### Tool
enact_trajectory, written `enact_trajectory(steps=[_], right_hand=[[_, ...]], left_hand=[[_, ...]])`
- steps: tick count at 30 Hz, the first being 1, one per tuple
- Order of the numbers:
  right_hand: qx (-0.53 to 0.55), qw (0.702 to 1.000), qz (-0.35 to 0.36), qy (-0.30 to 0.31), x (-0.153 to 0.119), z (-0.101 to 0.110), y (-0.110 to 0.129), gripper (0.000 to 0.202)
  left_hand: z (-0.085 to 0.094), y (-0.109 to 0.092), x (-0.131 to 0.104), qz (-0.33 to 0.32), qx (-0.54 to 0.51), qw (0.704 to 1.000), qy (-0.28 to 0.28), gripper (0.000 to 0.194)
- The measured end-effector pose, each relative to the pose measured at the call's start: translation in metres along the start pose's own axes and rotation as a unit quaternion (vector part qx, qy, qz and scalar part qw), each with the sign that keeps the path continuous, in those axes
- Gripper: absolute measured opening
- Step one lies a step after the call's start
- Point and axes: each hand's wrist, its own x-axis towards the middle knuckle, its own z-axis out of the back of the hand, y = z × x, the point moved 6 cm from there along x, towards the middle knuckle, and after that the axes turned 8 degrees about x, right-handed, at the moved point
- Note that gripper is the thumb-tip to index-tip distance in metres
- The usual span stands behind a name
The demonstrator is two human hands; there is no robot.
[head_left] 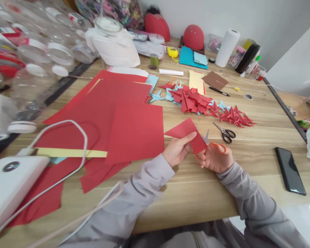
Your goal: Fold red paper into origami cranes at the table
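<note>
Between thumb and fingers, my left hand (178, 150) grips a folded piece of red paper (184, 129) above the table. My right hand (218, 158) has its fingers in the orange handles of a pair of scissors (206, 138). The scissors' blades are at the paper's right edge; whether they are cutting cannot be made out. Just beyond lies a second pair of scissors, with black handles (225, 133). A pile of folded red paper stars (193, 100) lies farther back, with light blue stars (157, 96) among and beside it. Red paper sheets (139, 132) lie left of my hands.
A white power bank (15, 186) with a looping white cable (85, 137) sits at the left, near plastic bottles (36, 82). A black phone (290, 170) lies at the right. Toward the back are a yellow tape measure (172, 52), a paper roll (227, 48) and a black pen (219, 91).
</note>
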Motion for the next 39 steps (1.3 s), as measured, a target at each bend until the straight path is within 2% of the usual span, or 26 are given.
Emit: enact_trajectory(steps=[5,11,18,23,33,39], right_hand=[[-0.021,1.000,0.005,-0.006,0.000,0.001,0.002,0.041],[-0.039,0.999,-0.009,-0.012,0.000,0.002,0.002,0.038],[-0.047,0.999,-0.008,-0.019,-0.001,0.002,0.001,0.034],[-0.009,0.999,-0.020,-0.025,0.000,0.004,-0.001,0.039],[0.025,0.999,-0.015,-0.014,0.000,-0.002,-0.001,0.034],[0.031,0.999,-0.023,0.012,0.000,-0.004,-0.002,0.044]], left_hand=[[-0.013,0.003,-0.002,0.012,0.017,0.998,0.051,0.038],[-0.005,-0.002,-0.001,-0.026,0.042,0.999,-0.017,0.028],[0.005,-0.010,0.000,-0.039,0.024,0.997,-0.066,0.019],[0.004,-0.006,-0.001,-0.042,0.043,0.996,-0.068,0.021],[0.002,-0.004,0.001,-0.039,0.021,0.996,-0.076,0.019],[0.001,-0.004,0.000,-0.037,0.010,0.997,-0.070,0.014]])
